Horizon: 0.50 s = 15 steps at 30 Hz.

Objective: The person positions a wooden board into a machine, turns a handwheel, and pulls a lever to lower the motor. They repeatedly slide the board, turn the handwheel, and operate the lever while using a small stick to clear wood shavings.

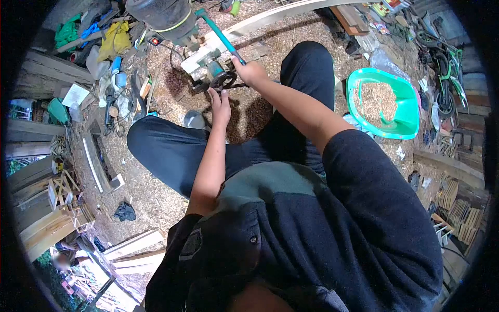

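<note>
My right hand is closed round the dark end of a teal lever, which slants up and left toward a machine. Below it, my left hand reaches up to a black handwheel, its thumb and fingertips at the lower rim. The handwheel sits on the near end of the machine, which has pale flat faces and a teal part. A long pale wooden board runs past behind it. Between my knees, a grey cup-like container stands beside my left forearm.
A green tub with wood shavings stands right of my knee. A dark bucket is behind the machine. Shavings cover the floor. Boards lie lower left; a bicycle leans far right. Another person appears at lower left.
</note>
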{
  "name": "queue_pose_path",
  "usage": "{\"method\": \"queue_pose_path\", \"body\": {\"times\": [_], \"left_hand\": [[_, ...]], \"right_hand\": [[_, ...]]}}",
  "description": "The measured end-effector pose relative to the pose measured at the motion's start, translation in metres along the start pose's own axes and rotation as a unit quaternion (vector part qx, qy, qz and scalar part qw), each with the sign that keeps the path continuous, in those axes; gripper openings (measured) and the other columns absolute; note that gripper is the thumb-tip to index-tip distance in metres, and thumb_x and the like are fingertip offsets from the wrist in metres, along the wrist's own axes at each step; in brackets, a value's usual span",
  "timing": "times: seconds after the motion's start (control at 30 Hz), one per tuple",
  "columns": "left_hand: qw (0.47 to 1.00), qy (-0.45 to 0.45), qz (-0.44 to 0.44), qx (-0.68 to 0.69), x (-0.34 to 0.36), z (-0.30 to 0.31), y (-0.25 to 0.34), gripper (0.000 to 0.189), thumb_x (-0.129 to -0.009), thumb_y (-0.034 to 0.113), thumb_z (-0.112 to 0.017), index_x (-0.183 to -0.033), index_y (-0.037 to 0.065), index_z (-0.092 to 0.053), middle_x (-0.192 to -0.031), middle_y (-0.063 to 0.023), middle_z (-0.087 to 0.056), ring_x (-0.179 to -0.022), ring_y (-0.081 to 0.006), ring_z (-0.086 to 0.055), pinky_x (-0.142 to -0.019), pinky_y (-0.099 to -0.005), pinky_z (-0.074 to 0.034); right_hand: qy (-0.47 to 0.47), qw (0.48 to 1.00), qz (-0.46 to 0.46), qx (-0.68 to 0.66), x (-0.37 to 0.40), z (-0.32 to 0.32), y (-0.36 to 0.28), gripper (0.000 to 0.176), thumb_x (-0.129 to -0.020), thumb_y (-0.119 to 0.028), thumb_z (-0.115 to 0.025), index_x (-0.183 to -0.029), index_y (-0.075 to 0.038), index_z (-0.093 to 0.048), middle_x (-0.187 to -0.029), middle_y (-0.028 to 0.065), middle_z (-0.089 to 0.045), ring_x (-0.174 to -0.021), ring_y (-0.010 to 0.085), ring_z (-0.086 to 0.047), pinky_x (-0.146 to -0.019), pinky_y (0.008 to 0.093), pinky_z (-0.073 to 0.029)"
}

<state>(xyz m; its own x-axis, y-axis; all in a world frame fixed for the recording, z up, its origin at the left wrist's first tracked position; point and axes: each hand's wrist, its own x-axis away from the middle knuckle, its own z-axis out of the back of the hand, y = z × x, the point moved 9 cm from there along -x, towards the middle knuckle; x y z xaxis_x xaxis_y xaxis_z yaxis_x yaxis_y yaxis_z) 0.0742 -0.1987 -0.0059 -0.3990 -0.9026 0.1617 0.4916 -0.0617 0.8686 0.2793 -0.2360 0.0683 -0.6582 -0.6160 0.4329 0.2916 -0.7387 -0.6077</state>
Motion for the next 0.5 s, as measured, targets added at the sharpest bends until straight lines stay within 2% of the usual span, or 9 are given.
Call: {"method": "queue_pose_path", "body": {"times": [0.07, 0.2, 0.27, 0.33, 0.4, 0.5], "left_hand": [[0.999, -0.019, 0.049, 0.008, 0.003, -0.005, -0.013, 0.083, -0.103, 0.052, -0.04, -0.155, -0.006, -0.013, -0.162, -0.027, -0.015, -0.151, -0.0373, -0.016, -0.122, -0.0364, -0.015], [0.997, -0.003, 0.053, -0.053, 0.012, 0.001, -0.012, 0.078, -0.103, 0.051, -0.039, -0.153, -0.006, -0.022, -0.16, -0.0289, -0.019, -0.15, -0.0386, -0.018, -0.122, -0.0371, -0.017], [0.993, -0.028, 0.087, -0.072, 0.013, 0.0, -0.028, 0.076, -0.102, 0.051, -0.04, -0.151, -0.005, -0.029, -0.158, -0.0305, -0.023, -0.149, -0.0395, -0.021, -0.121, -0.0387, -0.019], [0.996, -0.002, 0.063, -0.069, 0.011, 0.005, -0.028, 0.074, -0.101, 0.051, -0.042, -0.149, -0.006, -0.035, -0.156, -0.0315, -0.028, -0.147, -0.0411, -0.026, -0.12, -0.0403, -0.023], [0.989, -0.026, 0.106, -0.098, 0.018, 0.008, -0.026, 0.073, -0.1, 0.05, -0.045, -0.146, -0.006, -0.039, -0.155, -0.0321, -0.03, -0.144, -0.0425, -0.031, -0.119, -0.0416, -0.026], [0.986, -0.046, 0.104, -0.124, 0.017, 0.008, -0.022, 0.069, -0.098, 0.049, -0.051, -0.143, -0.004, -0.046, -0.154, -0.033, -0.029, -0.143, -0.0434, -0.034, -0.118, -0.0431, -0.029]], "right_hand": [[0.0, 1.0, -0.007, -0.006, 0.004, 0.002, 0.001, 0.084, -0.086, -0.074, -0.045, -0.105, 0.003, -0.073, -0.112, 0.029, -0.068, -0.11, 0.0429, -0.065, -0.097, 0.0463, -0.05], [0.008, 1.0, 0.006, 0.01, 0.006, 0.007, -0.005, 0.083, -0.086, -0.073, -0.045, -0.103, 0.003, -0.074, -0.11, 0.028, -0.068, -0.109, 0.0419, -0.066, -0.096, 0.0459, -0.051], [0.007, 1.0, 0.008, 0.015, 0.005, 0.007, -0.005, 0.082, -0.087, -0.071, -0.044, -0.104, 0.004, -0.073, -0.108, 0.0284, -0.069, -0.107, 0.042, -0.066, -0.095, 0.046, -0.051], [0.012, 1.0, 0.02, 0.017, 0.0, 0.005, -0.007, 0.08, -0.087, -0.07, -0.046, -0.102, 0.003, -0.074, -0.104, 0.028, -0.07, -0.105, 0.0418, -0.067, -0.093, 0.0466, -0.052], [0.034, 0.999, -0.01, 0.02, 0.005, 0.005, -0.005, 0.077, -0.086, -0.07, -0.049, -0.099, 0.002, -0.074, -0.101, 0.0276, -0.071, -0.103, 0.042, -0.068, -0.09, 0.0479, -0.054], [0.038, 0.999, 0.035, -0.017, 0.002, 0.003, -0.003, 0.079, -0.083, -0.073, -0.053, -0.096, 0.002, -0.075, -0.098, 0.0282, -0.071, -0.098, 0.0429, -0.069, -0.087, 0.0482, -0.054]]}}
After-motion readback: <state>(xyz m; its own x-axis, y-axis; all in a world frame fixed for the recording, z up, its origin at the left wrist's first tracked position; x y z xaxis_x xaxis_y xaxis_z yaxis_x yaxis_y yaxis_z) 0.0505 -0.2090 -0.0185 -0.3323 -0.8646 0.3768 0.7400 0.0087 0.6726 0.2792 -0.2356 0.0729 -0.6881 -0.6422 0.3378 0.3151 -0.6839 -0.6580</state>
